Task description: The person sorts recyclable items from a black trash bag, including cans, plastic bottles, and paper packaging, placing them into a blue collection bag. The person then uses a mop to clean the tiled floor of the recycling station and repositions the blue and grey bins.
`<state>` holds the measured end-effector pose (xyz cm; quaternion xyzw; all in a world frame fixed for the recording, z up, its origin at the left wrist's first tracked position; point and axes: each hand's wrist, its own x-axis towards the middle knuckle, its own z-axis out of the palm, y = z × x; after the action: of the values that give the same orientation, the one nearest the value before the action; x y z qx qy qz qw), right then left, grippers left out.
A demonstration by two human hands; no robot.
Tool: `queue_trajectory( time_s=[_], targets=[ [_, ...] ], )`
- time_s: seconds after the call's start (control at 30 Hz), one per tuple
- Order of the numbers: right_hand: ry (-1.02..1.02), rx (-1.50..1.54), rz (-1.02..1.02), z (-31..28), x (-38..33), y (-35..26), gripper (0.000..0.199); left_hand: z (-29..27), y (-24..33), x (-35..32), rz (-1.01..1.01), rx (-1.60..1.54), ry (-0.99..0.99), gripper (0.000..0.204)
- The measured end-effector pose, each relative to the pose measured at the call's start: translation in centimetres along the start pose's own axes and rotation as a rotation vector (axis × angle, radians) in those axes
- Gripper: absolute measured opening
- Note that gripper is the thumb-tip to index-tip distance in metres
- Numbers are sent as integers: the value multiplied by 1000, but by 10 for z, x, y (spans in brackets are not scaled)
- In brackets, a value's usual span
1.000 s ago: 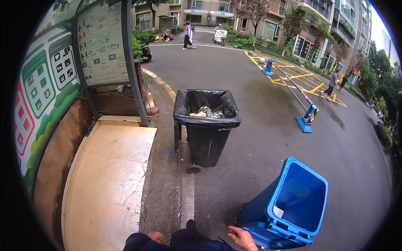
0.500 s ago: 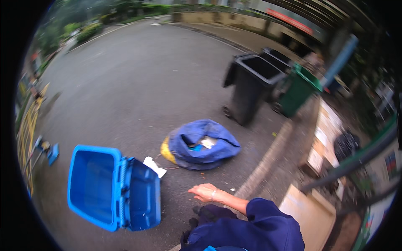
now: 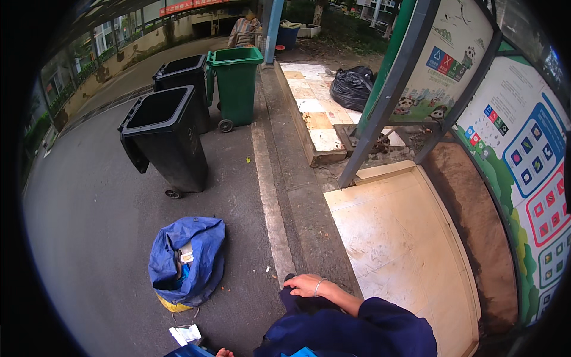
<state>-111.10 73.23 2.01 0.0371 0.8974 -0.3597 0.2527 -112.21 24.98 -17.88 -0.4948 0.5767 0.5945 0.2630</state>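
My right hand (image 3: 306, 285) hangs over my dark trouser leg, fingers loosely stretched, nothing visible in them; a thin bracelet circles the wrist. Only a bit of my left hand (image 3: 224, 353) shows at the lower edge, beside a blue plastic edge (image 3: 189, 351) that looks like part of the blue bin. What that hand does is hidden. Ahead to the left, a blue cloth sack (image 3: 205, 262) with a yellow bottom sits open on the asphalt, with papers and a blue item inside. A crumpled white paper (image 3: 185, 334) lies between it and the blue plastic.
Two black wheeled bins (image 3: 172, 146) and a green wheeled bin (image 3: 235, 89) stand ahead along the kerb (image 3: 270, 208). To the right are a tan tiled platform (image 3: 404, 238), metal posts, sign boards (image 3: 523, 166) and a black garbage bag (image 3: 351, 88). A person (image 3: 244, 31) is far behind.
My view has swung right, so the bins and sack appear further left and the blue bin has mostly left the picture. Part of my left hand has come into view at the bottom.
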Motion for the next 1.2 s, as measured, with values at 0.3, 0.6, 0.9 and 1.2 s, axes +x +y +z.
queue_trajectory(
  time_s=[0.3,0.6,0.9,1.2],
  targets=[
    [562,200,203,-140,-21,126,40,236,168,7,122,363,-225,12],
    [680,441,345,-244,26,205,40,450,278,38,177,698,-368,9],
    [1067,674,529,-380,50,246,53,800,384,10,279,969,-737,13],
    [1916,543,475,-592,53,328,89,1145,357,-165,510,1248,-1376,13]
  ],
)
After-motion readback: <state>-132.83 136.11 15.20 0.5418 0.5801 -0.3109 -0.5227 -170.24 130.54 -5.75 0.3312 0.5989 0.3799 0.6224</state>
